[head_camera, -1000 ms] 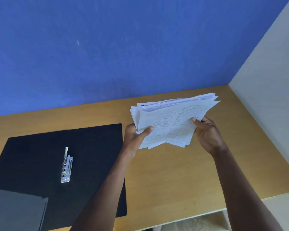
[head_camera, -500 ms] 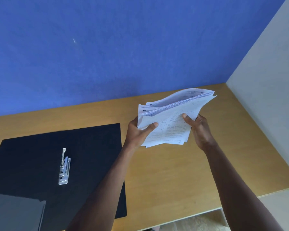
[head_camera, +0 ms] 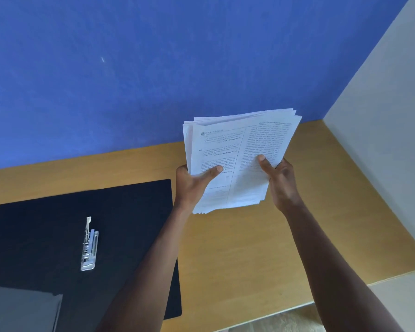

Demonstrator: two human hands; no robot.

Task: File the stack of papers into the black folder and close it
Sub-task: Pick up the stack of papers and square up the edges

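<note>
Paper stack [head_camera: 240,159] upright between both hands, above wooden desk [head_camera: 237,248]

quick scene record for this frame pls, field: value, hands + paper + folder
left hand: grips the lower left edge of the white printed paper stack
right hand: grips the stack's lower right edge
papers: held upright above the wooden desk, edges uneven
black folder: open flat on the desk, left of the stack
silver metal clip: on the folder, nothing filed
</note>
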